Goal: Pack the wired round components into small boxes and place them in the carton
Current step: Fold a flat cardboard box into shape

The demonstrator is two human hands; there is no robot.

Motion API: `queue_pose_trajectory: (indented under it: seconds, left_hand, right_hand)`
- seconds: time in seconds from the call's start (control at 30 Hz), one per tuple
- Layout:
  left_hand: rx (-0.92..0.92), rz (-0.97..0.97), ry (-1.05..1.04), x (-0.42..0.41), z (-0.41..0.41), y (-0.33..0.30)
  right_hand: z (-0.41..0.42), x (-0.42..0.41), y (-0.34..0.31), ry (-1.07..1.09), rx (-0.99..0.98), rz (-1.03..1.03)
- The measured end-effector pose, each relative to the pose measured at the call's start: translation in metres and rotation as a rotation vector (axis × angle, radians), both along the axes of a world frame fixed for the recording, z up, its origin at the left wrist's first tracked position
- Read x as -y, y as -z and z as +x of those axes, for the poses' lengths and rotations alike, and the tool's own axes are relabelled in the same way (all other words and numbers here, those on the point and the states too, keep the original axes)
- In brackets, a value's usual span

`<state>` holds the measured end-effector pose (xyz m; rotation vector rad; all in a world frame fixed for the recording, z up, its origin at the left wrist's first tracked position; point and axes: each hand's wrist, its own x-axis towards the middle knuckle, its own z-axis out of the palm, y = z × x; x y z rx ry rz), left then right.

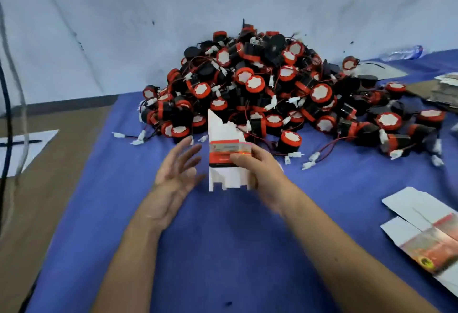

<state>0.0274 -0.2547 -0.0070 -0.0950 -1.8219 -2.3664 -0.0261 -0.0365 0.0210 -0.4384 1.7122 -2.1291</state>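
Printing on the small box (224,152) is too blurred to read.

Right hand (257,164) grips unfolded small box (226,154); left hand (177,171) open beside it; component pile (272,89) behind on blue cloth (223,250)

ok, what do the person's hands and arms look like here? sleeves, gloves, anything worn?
Both the left hand and the right hand are bare, with no gloves. Both forearms are uncovered as far as the bottom edge of the picture, so no sleeve shows. No watch, band or ring is visible on either wrist or hand, though the fingers are a little blurred. No cables or markings on either arm.
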Motion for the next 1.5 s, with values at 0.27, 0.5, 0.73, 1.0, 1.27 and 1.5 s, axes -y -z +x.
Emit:
queue_pose_trajectory:
  seconds: [0.27,0.5,0.73,1.0,1.27,1.5]
  left_hand:
    - [-0.099,-0.668,-0.01,-0.029,-0.012,0.003]
    - [-0.265,-0.605,-0.098,-0.035,-0.015,0.003]
    - [-0.187,-0.556,-0.104,-0.051,-0.011,0.001]
    - [-0.171,-0.542,-0.119,-0.048,-0.01,-0.007]
    - [0.227,0.363,-0.154,-0.05,-0.013,-0.012]
    - [0.149,0.322,0.024,-0.068,-0.013,-0.012]
  right_hand:
    - [-0.012,-0.012,0.017,-0.229,0.183,-0.119]
    - [-0.003,-0.004,0.009,-0.298,0.223,-0.023]
    - [0.004,0.001,0.008,-0.233,0.106,0.068]
    - [0.014,0.012,0.011,-0.128,-0.286,0.123]
    - [0.005,0.009,0.02,-0.181,-0.2,0.068]
    - [0.006,0.017,0.027,0.119,-0.212,0.089]
